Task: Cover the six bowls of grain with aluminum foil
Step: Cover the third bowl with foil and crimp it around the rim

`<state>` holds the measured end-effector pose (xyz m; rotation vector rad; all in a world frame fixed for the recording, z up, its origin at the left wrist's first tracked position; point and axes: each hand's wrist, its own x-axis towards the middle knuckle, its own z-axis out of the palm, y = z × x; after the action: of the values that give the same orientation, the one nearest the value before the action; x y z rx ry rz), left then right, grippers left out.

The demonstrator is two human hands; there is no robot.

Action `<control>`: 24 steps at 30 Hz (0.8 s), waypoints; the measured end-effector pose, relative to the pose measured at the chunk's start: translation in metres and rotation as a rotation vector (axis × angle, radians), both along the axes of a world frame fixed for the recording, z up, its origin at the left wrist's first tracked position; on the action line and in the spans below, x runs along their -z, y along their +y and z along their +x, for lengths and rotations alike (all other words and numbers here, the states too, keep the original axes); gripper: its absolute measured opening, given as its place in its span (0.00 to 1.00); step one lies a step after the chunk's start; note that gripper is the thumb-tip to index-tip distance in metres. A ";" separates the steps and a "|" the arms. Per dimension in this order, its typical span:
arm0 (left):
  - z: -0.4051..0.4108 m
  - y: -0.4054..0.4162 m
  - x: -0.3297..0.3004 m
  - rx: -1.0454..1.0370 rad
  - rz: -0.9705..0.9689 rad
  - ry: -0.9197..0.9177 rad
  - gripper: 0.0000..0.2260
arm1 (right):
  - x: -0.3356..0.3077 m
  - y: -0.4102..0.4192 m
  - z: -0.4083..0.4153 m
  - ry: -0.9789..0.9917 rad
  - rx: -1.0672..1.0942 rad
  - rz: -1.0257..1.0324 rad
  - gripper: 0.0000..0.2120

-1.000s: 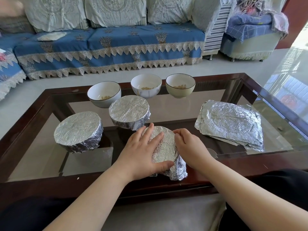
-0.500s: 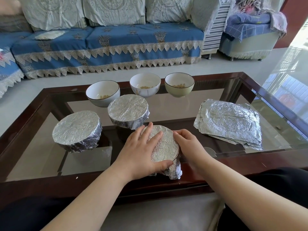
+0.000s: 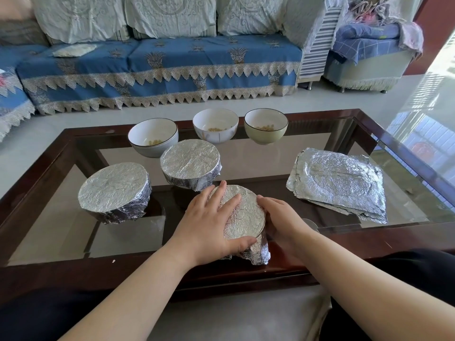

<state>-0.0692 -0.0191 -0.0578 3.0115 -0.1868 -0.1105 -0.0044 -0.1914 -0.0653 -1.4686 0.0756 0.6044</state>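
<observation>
Near bowl: a foil-wrapped bowl (image 3: 246, 217) sits at the front edge of the glass table (image 3: 270, 166), tilted a little, with a loose flap of foil sticking out at its near right corner.
Left hand: the left hand (image 3: 209, 227) lies across the bowl's foil top, fingers spread and almost straight, thumb hooked along the near rim. It presses the foil down and closes round nothing.
Right hand: the right hand (image 3: 280, 217) hugs the right side of the same bowl, fingers curled in against the foil wall. The fingertips are tucked out of sight, so how tight the hold is, I cannot tell.
Covered bowls: two more are done. One foil-covered bowl (image 3: 114, 191) stands to the left; another (image 3: 190, 166) stands just behind the near bowl, close to the left hand's fingertips.
Open bowls: three wait in a row at the back, each with a little grain in the bottom: a white one (image 3: 152, 137) on the left, a white one (image 3: 215, 129) in the middle, a pale green one (image 3: 266, 129) on the right.
Spare foil: a stack of crinkled foil sheets (image 3: 337, 184) lies flat on the right of the table, well apart from both hands.
Background: a blue-covered sofa (image 3: 160, 67) with lace trim runs behind the table.
</observation>
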 end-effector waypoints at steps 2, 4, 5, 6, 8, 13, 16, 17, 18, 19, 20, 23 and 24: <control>0.000 -0.001 -0.001 -0.003 -0.002 0.005 0.49 | 0.000 -0.001 0.000 0.008 -0.004 0.023 0.15; 0.000 -0.001 -0.002 -0.002 0.000 0.014 0.48 | 0.000 -0.002 0.001 0.005 -0.024 0.040 0.16; 0.000 -0.001 -0.002 -0.002 0.000 0.017 0.48 | 0.000 -0.002 0.001 0.002 -0.037 0.051 0.16; -0.001 0.000 -0.001 -0.002 0.000 0.019 0.48 | 0.000 -0.003 0.002 -0.001 -0.044 0.060 0.15; -0.001 0.000 -0.001 -0.002 -0.003 0.012 0.48 | 0.000 -0.004 0.003 -0.005 -0.052 0.071 0.14; -0.001 -0.004 0.000 -0.044 -0.017 0.020 0.49 | 0.003 0.000 0.004 -0.045 -0.047 -0.016 0.14; -0.004 -0.014 -0.001 -0.139 -0.013 0.014 0.48 | 0.003 0.001 0.008 -0.252 -0.077 -0.290 0.18; -0.006 -0.019 0.000 -0.175 -0.012 0.012 0.47 | 0.002 0.002 0.009 -0.355 -0.096 -0.385 0.19; -0.008 -0.024 0.000 -0.206 -0.008 0.008 0.47 | 0.001 0.002 0.009 -0.444 -0.114 -0.457 0.19; -0.010 -0.028 0.000 -0.229 -0.001 0.003 0.48 | 0.002 0.002 0.009 -0.503 -0.117 -0.500 0.18; -0.011 -0.031 0.000 -0.245 0.006 -0.003 0.49 | 0.002 0.001 0.009 -0.534 -0.098 -0.517 0.14; -0.012 -0.033 -0.001 -0.277 0.016 -0.014 0.48 | 0.004 -0.001 0.009 -0.509 -0.045 -0.504 0.09; -0.012 -0.034 -0.001 -0.287 0.017 -0.009 0.47 | 0.005 -0.002 0.009 -0.497 -0.040 -0.499 0.11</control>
<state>-0.0807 -0.0529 -0.0567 3.0168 0.2463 -0.0713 0.0050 -0.1930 -0.0707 -2.0721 -0.2062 0.2412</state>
